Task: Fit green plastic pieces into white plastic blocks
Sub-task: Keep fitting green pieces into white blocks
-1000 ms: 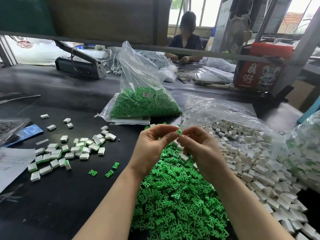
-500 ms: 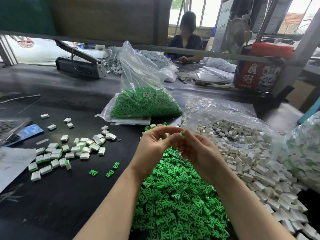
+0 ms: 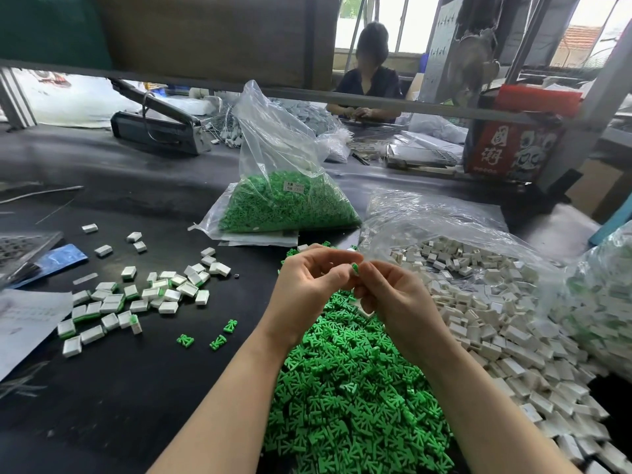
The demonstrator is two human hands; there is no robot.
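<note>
My left hand and my right hand meet above a heap of loose green pieces. Together their fingertips pinch one small green piece. Whether a white block sits behind it is hidden by the fingers. A big heap of white blocks lies to the right, spilling from a clear bag. Left on the black table, a cluster of fitted white blocks with green edges lies scattered.
A clear bag of green pieces stands behind my hands. Three stray green pieces lie on the black table. Paper sheets are at the left edge. Another bag sits far right. A person works opposite.
My hands have kept together above the green heap, with only small shifts of the fingers around the green piece. Nothing else on the table has moved.
</note>
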